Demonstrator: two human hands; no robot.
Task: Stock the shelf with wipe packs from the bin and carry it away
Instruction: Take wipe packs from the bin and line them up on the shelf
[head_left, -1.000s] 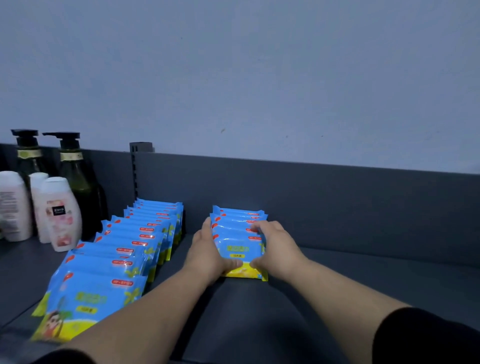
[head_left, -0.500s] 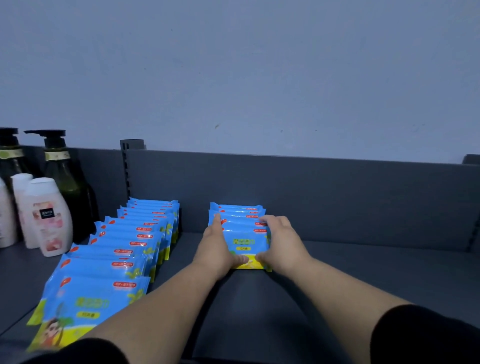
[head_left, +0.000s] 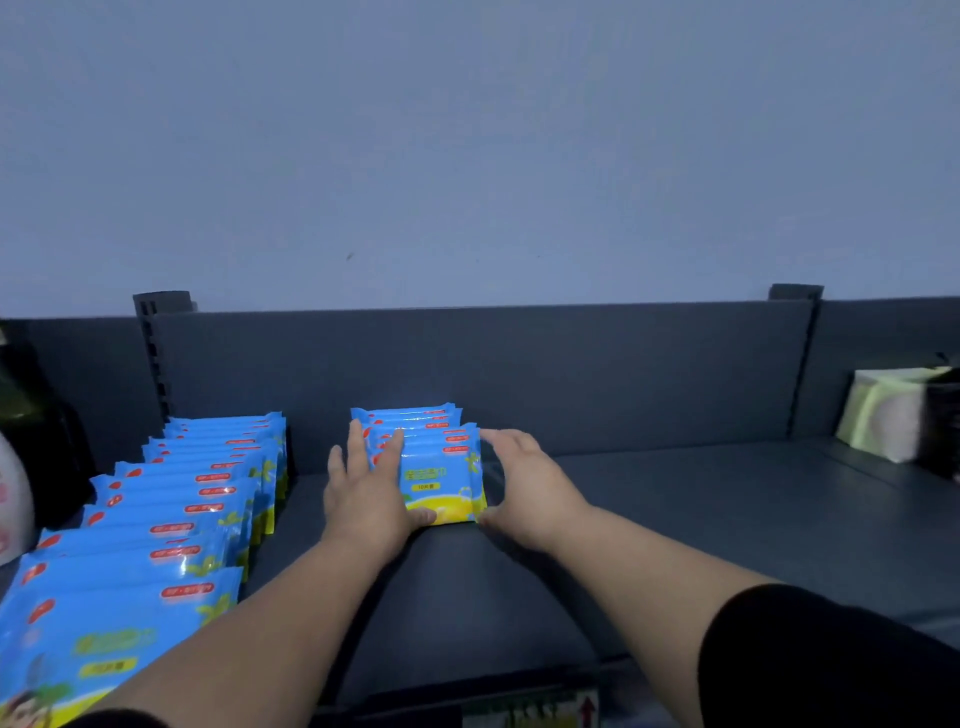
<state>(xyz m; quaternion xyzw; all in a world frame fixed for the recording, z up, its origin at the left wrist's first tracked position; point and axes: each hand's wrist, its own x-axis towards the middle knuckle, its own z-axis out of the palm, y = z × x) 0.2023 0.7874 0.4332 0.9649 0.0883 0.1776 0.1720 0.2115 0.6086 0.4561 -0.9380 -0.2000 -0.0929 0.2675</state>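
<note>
A short row of blue and yellow wipe packs (head_left: 439, 475) stands on the dark grey shelf (head_left: 675, 519), near its back wall. My left hand (head_left: 363, 499) lies against the row's left side, fingers straight over the pack tops and thumb at the front pack's lower edge. My right hand (head_left: 524, 488) presses the row's right side with relaxed fingers, its thumb at the front corner. A longer row of the same wipe packs (head_left: 171, 519) runs from the back wall to the front edge on the left. The bin is out of view.
Dark pump bottles (head_left: 31, 415) and a white bottle (head_left: 10, 499) stand at the far left edge. A pale wrapped pack (head_left: 883, 415) sits at the far right past a shelf upright (head_left: 802, 364). Bare shelf lies right of the short row.
The view has swung right, so the bottles slid to the left edge and the pale pack appeared. My left fingers have stretched further over the short row; both hands stay against it.
</note>
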